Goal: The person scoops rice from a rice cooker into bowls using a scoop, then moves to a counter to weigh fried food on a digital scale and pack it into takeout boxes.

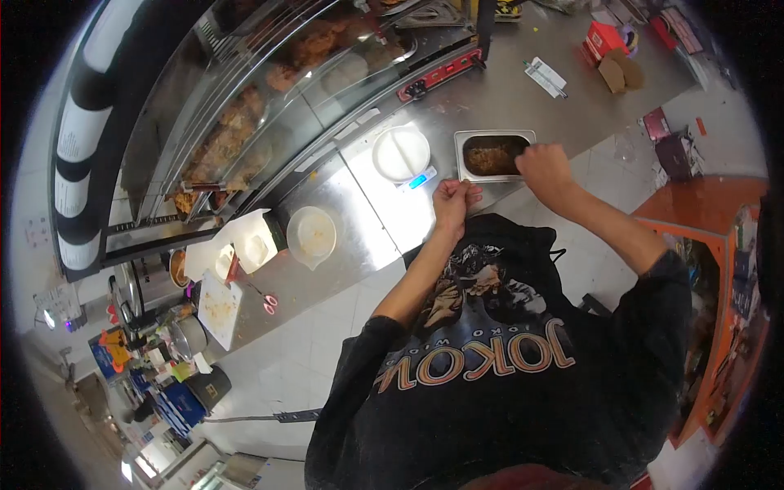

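Observation:
A rectangular stainless steel food pan [495, 133] stands at the counter's near edge, with a brown, crumbly food [490, 157] inside. My left hand [457, 200] is at the pan's near left corner, its fingers pinched at the rim. Over the pan's right side, my right hand [545, 170] is closed in a fist; what it grips is hidden by the fingers. Left of the pan, a round white divided dish [401, 153] sits on a kitchen scale [419, 179] with a lit blue display.
A glass display case [278, 106] with fried food borders the counter's far side. Further left are a translucent bowl [311, 237], open white boxes [255, 242], a white board [219, 310] and scissors [270, 305]. A red box [606, 38] lies at the right.

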`<state>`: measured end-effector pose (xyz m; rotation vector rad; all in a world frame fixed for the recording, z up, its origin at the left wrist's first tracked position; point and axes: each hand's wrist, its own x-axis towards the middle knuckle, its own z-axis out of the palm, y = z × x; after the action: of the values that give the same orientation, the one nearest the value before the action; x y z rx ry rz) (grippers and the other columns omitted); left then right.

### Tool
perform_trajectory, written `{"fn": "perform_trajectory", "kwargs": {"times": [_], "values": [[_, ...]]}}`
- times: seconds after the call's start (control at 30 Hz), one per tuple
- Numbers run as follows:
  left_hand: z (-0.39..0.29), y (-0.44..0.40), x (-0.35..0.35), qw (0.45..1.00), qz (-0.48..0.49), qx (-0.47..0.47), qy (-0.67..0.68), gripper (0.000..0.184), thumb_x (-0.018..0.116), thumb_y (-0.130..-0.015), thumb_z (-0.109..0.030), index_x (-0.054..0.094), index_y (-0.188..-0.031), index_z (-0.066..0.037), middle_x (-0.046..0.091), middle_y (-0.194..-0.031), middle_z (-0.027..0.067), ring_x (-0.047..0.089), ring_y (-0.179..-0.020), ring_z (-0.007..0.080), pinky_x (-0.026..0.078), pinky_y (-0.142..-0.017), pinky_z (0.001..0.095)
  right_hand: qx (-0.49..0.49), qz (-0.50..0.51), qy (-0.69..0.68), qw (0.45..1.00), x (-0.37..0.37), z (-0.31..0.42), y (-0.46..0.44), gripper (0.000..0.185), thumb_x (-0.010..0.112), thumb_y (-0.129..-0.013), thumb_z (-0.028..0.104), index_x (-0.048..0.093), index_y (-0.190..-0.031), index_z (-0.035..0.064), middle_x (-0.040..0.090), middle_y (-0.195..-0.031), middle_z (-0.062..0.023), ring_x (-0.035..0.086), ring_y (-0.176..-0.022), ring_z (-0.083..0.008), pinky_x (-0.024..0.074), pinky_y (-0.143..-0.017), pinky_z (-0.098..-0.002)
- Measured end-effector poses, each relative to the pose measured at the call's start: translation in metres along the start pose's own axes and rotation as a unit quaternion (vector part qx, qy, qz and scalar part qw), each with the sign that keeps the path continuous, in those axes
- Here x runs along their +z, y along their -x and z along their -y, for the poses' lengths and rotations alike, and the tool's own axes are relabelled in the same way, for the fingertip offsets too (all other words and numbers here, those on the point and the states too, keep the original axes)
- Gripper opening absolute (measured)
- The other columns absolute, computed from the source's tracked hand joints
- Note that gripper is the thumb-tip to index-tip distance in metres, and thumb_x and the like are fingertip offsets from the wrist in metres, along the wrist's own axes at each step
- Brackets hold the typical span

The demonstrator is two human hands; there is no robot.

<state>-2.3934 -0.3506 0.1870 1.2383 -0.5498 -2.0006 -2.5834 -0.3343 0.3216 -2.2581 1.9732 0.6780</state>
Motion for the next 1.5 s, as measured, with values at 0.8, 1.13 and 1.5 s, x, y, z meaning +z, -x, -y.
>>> {"fn": "perform_trajectory", "kwargs": {"times": [0.8,1.13,1.5], "values": [[0.007,-0.009,0.002,0.997,0.044,0.027,0.055,0.012,0.053,-0.092,0.002,0.041,-0.095,-0.002,0.062,-0.087,0.0212,0.067,-0.079,0.0322,0.060,-0.076,0.0416,0.090,-0.071,-0.193,0.974,0.044,-0.001,-0.004,0.019,0.062,-0.087,0.021,0.072,-0.086,0.0055,0.069,-0.081,-0.0183,0.068,-0.079,-0.0360,0.0542,-0.070,-0.0443],[0.004,-0.012,0.000,0.998,0.042,0.029,0.046,0.014,0.055,-0.091,0.003,0.042,-0.094,-0.003,0.061,-0.085,0.0194,0.066,-0.073,0.0294,0.059,-0.068,0.0376,-0.013,-0.010,-0.525,0.851,0.104,-0.044,-0.029,0.017,0.064,-0.087,0.018,0.074,-0.089,0.0034,0.064,-0.069,-0.0127,0.060,-0.062,-0.0178,0.0481,-0.061,-0.0337],[0.011,-0.009,0.000,0.997,0.048,0.055,0.034,0.015,0.053,-0.092,0.004,0.041,-0.091,-0.005,0.062,-0.080,0.0176,0.067,-0.067,0.0264,0.059,-0.060,0.0359,0.054,-0.106,-0.193,0.974,0.075,-0.021,-0.015,0.014,0.061,-0.083,0.016,0.071,-0.083,0.0057,0.071,-0.084,-0.0152,0.069,-0.078,-0.0300,0.0531,-0.069,-0.0414]]}}
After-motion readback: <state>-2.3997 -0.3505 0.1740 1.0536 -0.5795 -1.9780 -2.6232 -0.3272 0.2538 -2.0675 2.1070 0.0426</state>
